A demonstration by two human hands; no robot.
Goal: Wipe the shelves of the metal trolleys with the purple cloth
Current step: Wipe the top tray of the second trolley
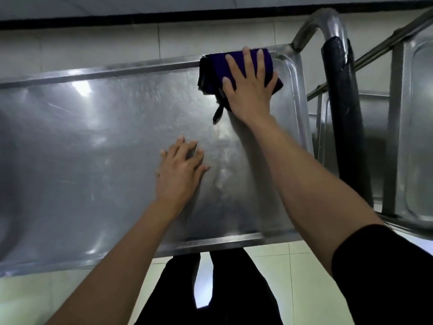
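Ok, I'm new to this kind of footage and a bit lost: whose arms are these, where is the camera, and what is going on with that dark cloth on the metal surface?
No machine here: these are a person's two bare arms, filmed by a wide-angle camera worn on their head, looking down. That is why the arms reach in from the bottom and the edges look bent.

The shiny surface is the top shelf of a metal trolley, with a raised rim and a curved handle at the far right corner. The right hand lies flat, fingers spread, pressing a folded purple cloth into that far corner. The left hand rests on the bare shelf with fingers relaxed, holding nothing. A second trolley stands at the right.
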